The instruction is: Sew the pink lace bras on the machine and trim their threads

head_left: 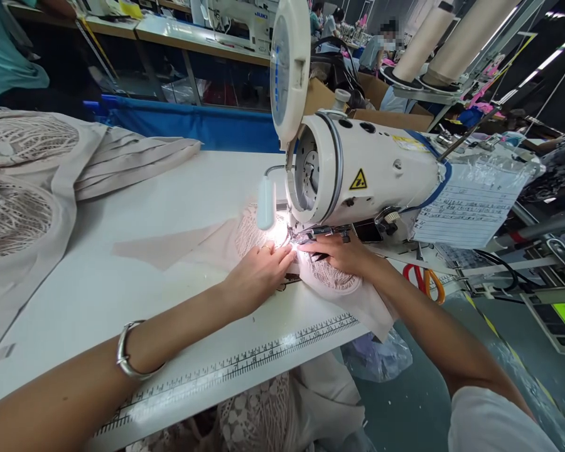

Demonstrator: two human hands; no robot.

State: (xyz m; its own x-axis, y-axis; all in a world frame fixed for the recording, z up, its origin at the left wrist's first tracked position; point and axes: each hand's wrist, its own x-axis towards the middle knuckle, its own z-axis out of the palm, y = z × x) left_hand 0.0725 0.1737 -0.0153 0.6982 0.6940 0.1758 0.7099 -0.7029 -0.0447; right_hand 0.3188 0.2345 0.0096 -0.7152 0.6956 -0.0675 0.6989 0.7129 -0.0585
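A pale pink lace garment piece, resembling a bra [335, 276], lies under the needle area of a white sewing machine [367, 169]. My left hand [258, 276] rests on the cloth just left of the needle, its fingers stretched out and lying down. On the other side, my right hand [341, 252] grips the garment by the presser foot, its fingertips close to those of my left. Some of its fingers are hidden behind the machine parts. A lit lamp brightens the stitching spot. Pink lace and a thin sheer strip [164, 245] spread leftward across the white table [193, 326].
More beige lace garments [66, 163] lie at the table's left, others [282, 408] below its front edge. A printed ruler [245, 364] runs along that edge. Orange-and-red-handled scissors [426, 282] and a handwritten sheet [466, 201] are at right. Thread cones [419, 44] stand behind.
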